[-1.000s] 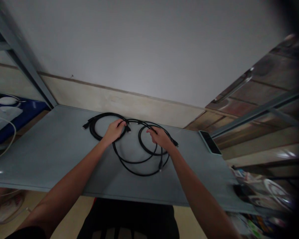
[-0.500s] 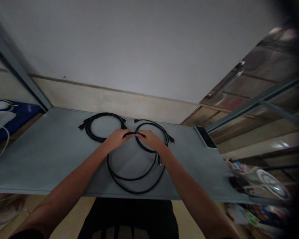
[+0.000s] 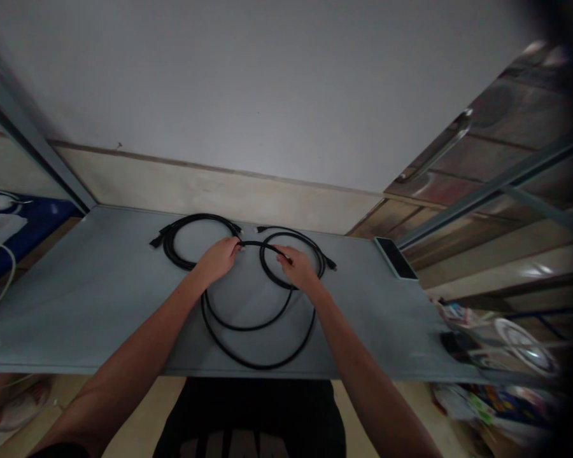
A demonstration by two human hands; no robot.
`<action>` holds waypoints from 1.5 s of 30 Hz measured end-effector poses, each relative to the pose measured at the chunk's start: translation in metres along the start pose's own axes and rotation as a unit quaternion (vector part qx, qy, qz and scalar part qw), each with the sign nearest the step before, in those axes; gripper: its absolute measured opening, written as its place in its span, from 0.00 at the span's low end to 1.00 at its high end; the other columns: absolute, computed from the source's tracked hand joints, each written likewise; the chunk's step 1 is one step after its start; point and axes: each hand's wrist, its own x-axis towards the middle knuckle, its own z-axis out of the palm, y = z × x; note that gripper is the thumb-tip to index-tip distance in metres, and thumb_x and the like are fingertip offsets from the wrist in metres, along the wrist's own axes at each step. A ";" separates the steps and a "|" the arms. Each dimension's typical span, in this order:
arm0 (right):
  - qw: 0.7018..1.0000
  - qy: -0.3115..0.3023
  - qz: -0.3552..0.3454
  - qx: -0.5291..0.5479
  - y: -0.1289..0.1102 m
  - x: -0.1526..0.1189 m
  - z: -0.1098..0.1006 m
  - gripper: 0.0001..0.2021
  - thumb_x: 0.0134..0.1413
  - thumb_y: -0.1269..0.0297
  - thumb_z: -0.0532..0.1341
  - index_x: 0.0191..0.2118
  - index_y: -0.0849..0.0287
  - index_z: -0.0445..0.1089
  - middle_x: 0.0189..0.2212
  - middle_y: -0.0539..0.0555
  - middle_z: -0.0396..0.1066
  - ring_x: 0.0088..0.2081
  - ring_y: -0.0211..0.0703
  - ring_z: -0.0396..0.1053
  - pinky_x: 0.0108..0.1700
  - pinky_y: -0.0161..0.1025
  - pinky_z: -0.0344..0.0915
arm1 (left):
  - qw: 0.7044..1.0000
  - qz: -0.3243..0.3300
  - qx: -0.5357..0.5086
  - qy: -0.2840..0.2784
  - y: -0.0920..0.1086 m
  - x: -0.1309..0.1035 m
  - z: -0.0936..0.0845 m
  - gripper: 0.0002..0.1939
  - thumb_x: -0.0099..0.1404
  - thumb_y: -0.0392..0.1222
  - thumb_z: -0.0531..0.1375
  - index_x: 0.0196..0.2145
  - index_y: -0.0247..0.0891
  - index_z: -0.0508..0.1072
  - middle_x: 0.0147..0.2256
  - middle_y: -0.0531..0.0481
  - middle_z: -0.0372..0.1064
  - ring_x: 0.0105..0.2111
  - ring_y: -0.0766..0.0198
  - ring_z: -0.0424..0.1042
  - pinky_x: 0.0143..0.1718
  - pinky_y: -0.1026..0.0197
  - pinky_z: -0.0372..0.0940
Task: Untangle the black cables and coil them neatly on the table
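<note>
A black cable [image 3: 256, 243] arches between my two hands, and its lower loops hang toward the front of the grey shelf. My left hand [image 3: 219, 257] is closed on the cable on one side. On the other side my right hand [image 3: 297, 266] pinches it too. Behind my left hand lies a coiled black cable [image 3: 170, 245] with plugs at its ends. A smaller coiled black cable [image 3: 310, 236] lies behind and around my right hand, which covers part of it. Its plug [image 3: 331, 263] points right.
The grey shelf [image 3: 372, 331] has a metal post at each end. A phone [image 3: 395, 258] lies near its right back corner. A clear round container [image 3: 520, 346] stands at the right front. To the left is a blue surface [image 3: 52, 213] with a white cord.
My hands have moved apart, from nearly touching to a wide gap. The stretch of cable between them has grown longer and now bows upward. The coils behind stay in place.
</note>
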 end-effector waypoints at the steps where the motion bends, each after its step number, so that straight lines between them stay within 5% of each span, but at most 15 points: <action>1: 0.999 -0.013 -0.022 -0.019 -0.003 0.001 0.003 0.19 0.62 0.66 0.54 0.55 0.59 0.72 0.37 0.57 0.75 0.35 0.43 0.71 0.41 0.41 0.68 | 1.000 0.016 0.001 -0.003 0.003 -0.002 0.002 0.15 0.73 0.41 0.51 0.51 0.35 0.72 0.43 0.40 0.74 0.42 0.55 0.74 0.44 0.55 0.66; 5: 0.993 -0.088 -0.069 -0.026 -0.018 0.000 0.010 0.18 0.63 0.70 0.54 0.55 0.58 0.74 0.38 0.57 0.76 0.41 0.46 0.72 0.47 0.43 0.67 | 0.995 0.079 -0.007 -0.052 0.018 -0.007 0.011 0.18 0.73 0.47 0.53 0.55 0.39 0.72 0.46 0.41 0.73 0.45 0.54 0.73 0.47 0.54 0.67; 7: 0.995 -0.066 -0.069 -0.025 -0.021 -0.007 0.006 0.17 0.63 0.68 0.55 0.54 0.58 0.73 0.42 0.59 0.75 0.43 0.47 0.72 0.48 0.44 0.68 | 0.994 0.085 -0.011 -0.065 0.023 -0.007 0.014 0.17 0.73 0.45 0.51 0.52 0.40 0.75 0.43 0.42 0.74 0.44 0.55 0.74 0.47 0.55 0.67; 10: 0.993 0.095 0.000 -0.070 -0.019 -0.033 -0.007 0.15 0.62 0.60 0.58 0.50 0.59 0.75 0.45 0.61 0.72 0.43 0.49 0.71 0.45 0.45 0.69 | 0.995 0.078 -0.027 -0.054 0.021 -0.005 0.015 0.16 0.74 0.43 0.51 0.49 0.39 0.76 0.42 0.42 0.75 0.44 0.55 0.74 0.48 0.55 0.66; 12: 0.965 0.218 0.082 -0.119 -0.015 -0.057 -0.017 0.13 0.63 0.58 0.57 0.42 0.60 0.76 0.38 0.61 0.71 0.37 0.49 0.70 0.41 0.46 0.69 | 0.995 0.077 -0.037 -0.047 0.016 -0.003 0.015 0.16 0.74 0.42 0.51 0.48 0.37 0.76 0.42 0.41 0.75 0.44 0.55 0.73 0.48 0.54 0.66; 13: 0.956 0.233 0.111 -0.137 -0.013 -0.070 -0.021 0.13 0.62 0.58 0.58 0.39 0.61 0.75 0.35 0.60 0.71 0.35 0.48 0.69 0.41 0.46 0.68 | 0.995 0.077 -0.039 -0.047 0.014 -0.003 0.015 0.16 0.74 0.42 0.51 0.47 0.36 0.76 0.42 0.41 0.75 0.44 0.54 0.73 0.47 0.54 0.66; 17: 0.981 0.082 0.133 -0.112 -0.008 -0.114 -0.022 0.11 0.56 0.60 0.61 0.43 0.58 0.72 0.34 0.58 0.72 0.33 0.48 0.70 0.38 0.46 0.69 | 0.996 0.063 -0.035 -0.057 0.010 -0.003 0.017 0.14 0.73 0.41 0.50 0.45 0.37 0.75 0.41 0.42 0.75 0.42 0.54 0.73 0.45 0.54 0.66; 20: 0.984 0.060 0.135 -0.103 -0.003 -0.129 -0.019 0.13 0.54 0.65 0.59 0.45 0.57 0.71 0.37 0.58 0.73 0.37 0.50 0.72 0.42 0.48 0.69 | 0.995 0.059 -0.050 -0.065 0.011 -0.004 0.017 0.13 0.73 0.40 0.50 0.45 0.39 0.74 0.41 0.44 0.75 0.41 0.56 0.74 0.45 0.55 0.66; 24: 0.978 0.111 0.154 -0.084 0.007 -0.116 -0.028 0.10 0.54 0.63 0.58 0.41 0.58 0.72 0.35 0.59 0.74 0.32 0.48 0.71 0.38 0.47 0.70 | 0.989 0.070 -0.103 -0.081 0.015 -0.004 0.012 0.14 0.73 0.40 0.50 0.46 0.39 0.75 0.41 0.44 0.76 0.40 0.57 0.74 0.45 0.56 0.66; 29: 0.969 0.217 0.110 -0.044 0.011 -0.046 -0.047 0.15 0.55 0.60 0.61 0.47 0.60 0.72 0.40 0.61 0.75 0.36 0.48 0.72 0.40 0.46 0.70 | 0.978 0.099 -0.155 -0.097 0.021 -0.003 0.006 0.14 0.72 0.38 0.51 0.47 0.40 0.76 0.43 0.45 0.77 0.43 0.58 0.74 0.47 0.57 0.66; 31: 0.981 0.180 0.072 -0.030 0.006 -0.014 -0.048 0.14 0.55 0.63 0.60 0.46 0.59 0.73 0.39 0.59 0.76 0.38 0.47 0.73 0.44 0.47 0.69 | 0.975 0.104 -0.168 -0.099 0.021 -0.003 0.005 0.15 0.73 0.39 0.51 0.48 0.40 0.76 0.44 0.46 0.77 0.43 0.59 0.74 0.48 0.58 0.66; 35: 1.000 -0.006 0.026 0.008 -0.014 0.028 -0.032 0.15 0.57 0.66 0.58 0.48 0.58 0.74 0.32 0.53 0.77 0.31 0.42 0.73 0.39 0.41 0.69 | 0.978 0.101 -0.156 -0.096 0.020 -0.003 0.009 0.14 0.73 0.40 0.51 0.47 0.39 0.76 0.42 0.46 0.77 0.42 0.59 0.75 0.46 0.59 0.66; 41: 0.997 -0.077 -0.006 0.013 -0.038 0.034 0.005 0.11 0.60 0.68 0.57 0.42 0.57 0.76 0.38 0.55 0.78 0.38 0.44 0.74 0.43 0.40 0.69 | 0.985 0.097 -0.129 -0.061 0.018 -0.001 0.012 0.12 0.72 0.40 0.54 0.45 0.38 0.76 0.42 0.44 0.77 0.42 0.56 0.75 0.46 0.56 0.66; 45: 0.981 -0.159 0.046 0.103 -0.039 0.027 0.012 0.15 0.66 0.60 0.52 0.50 0.57 0.72 0.32 0.52 0.76 0.25 0.38 0.72 0.29 0.35 0.68 | 0.991 0.073 -0.114 -0.017 0.019 -0.002 0.012 0.08 0.70 0.41 0.58 0.44 0.38 0.74 0.40 0.45 0.75 0.41 0.57 0.74 0.46 0.56 0.66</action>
